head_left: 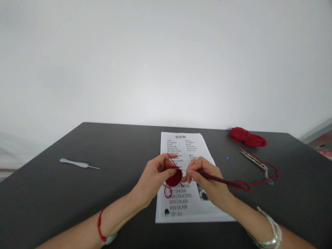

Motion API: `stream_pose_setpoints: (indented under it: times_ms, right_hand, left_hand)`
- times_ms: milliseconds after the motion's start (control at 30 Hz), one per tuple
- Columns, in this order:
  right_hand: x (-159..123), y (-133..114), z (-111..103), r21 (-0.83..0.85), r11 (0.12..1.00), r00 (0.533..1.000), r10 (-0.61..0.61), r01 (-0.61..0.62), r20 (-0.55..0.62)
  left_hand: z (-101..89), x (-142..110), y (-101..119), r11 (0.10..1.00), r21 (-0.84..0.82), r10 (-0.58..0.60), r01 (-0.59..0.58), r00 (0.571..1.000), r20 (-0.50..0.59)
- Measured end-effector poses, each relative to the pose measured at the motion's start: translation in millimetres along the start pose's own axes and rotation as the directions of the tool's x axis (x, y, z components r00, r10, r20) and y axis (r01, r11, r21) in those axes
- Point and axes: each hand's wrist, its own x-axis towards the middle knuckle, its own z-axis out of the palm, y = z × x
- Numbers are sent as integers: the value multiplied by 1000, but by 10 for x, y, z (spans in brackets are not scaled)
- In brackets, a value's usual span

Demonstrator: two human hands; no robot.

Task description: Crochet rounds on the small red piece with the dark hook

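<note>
My left hand (157, 173) pinches a small round piece of red crochet (174, 177) between thumb and fingers, with red yarn running over the raised index finger. A loose loop of red yarn (168, 192) dangles below the piece. In my right hand (204, 173) is a crochet hook (219, 178) with a dark red handle, its thin metal tip reaching the top edge of the crochet. Both hands are above a printed pattern sheet (181, 212) with rows of text, partly covered by them.
A red yarn skein (247, 137) lies at the back right, its strand trailing over the dark table (124, 145). Near it are small scissors (252, 159), a purple stitch marker (228, 159) and a teal one (270, 182). A grey-handled hook (75, 163) lies at left.
</note>
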Motion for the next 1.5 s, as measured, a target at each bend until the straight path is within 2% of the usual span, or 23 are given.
stream_pose_setpoints:
  times_ms: [167, 267, 400, 533, 600, 633, 700, 800, 867, 933, 1000, 1100, 1167, 1233, 1300, 1367, 1433, 1500]
  right_hand:
    - [-32, 0, 71, -200, 977, 995, -85, 73, -52]
    - [-53, 17, 99, -340, 931, 985, -160, 131, -58]
    - [-89, 49, 136, -528, 816, 960, -279, 234, -6]
    - [-114, 132, 156, -605, 740, 947, -311, 293, 79]
    - [-96, 167, 129, -650, 655, 916, -356, 385, 185]
    - [-77, 171, 104, -673, 586, 886, -385, 451, 259]
    - [-26, 144, 39, -704, 429, 816, -407, 567, 410]
    - [43, 58, -31, -694, 224, 713, -404, 684, 573]
    - [52, 19, -17, -685, 118, 660, -425, 719, 620]
    - [27, 14, 46, -722, 63, 663, -457, 689, 593]
    - [-18, 34, 124, -801, 79, 727, -481, 593, 491]
    - [-78, 58, 178, -802, 203, 779, -458, 561, 429]
    - [-93, 51, 161, -754, 337, 800, -448, 564, 399]
    - [-90, 27, 129, -703, 511, 855, -432, 495, 287]
    - [-76, -4, 108, -623, 709, 933, -345, 330, 101]
    - [-63, -33, 98, -511, 845, 980, -199, 154, -33]
    - [-59, -50, 90, -453, 885, 988, -143, 106, -50]
    - [-60, -55, 72, -463, 867, 981, -195, 183, 23]
  left_hand:
    - [16, -16, -28, 999, -30, -17, 16, 999, -33]
    - [25, -24, -48, 999, -36, -7, 6, 999, -50]
    - [44, -29, -73, 999, 26, 24, -22, 995, -95]
    - [84, -53, -99, 990, 137, 61, -44, 990, -126]
    - [97, -64, -111, 989, 145, 38, -23, 994, -101]
    - [97, -64, -115, 992, 123, 19, -9, 996, -83]
    - [85, -49, -120, 999, 20, -26, 27, 999, -42]
    - [52, -10, -126, 972, -179, -147, 152, 988, 39]
    - [40, 8, -133, 941, -249, -218, 230, 973, 75]
    - [40, 12, -141, 941, -244, -227, 236, 972, 62]
    - [44, 8, -144, 966, -183, -184, 184, 983, 15]
    - [35, 6, -131, 997, -58, -56, 53, 997, -57]
    - [18, 8, -108, 997, 62, 56, -52, 995, -78]
    - [0, 7, -81, 967, 213, 156, -137, 985, -75]
    - [-13, 0, -58, 921, 340, 222, -191, 974, -53]
    - [-19, -10, -43, 888, 403, 252, -221, 967, -26]
    - [-25, -14, -40, 875, 422, 266, -239, 964, -6]
    - [-35, -9, -43, 871, 428, 270, -242, 963, -5]
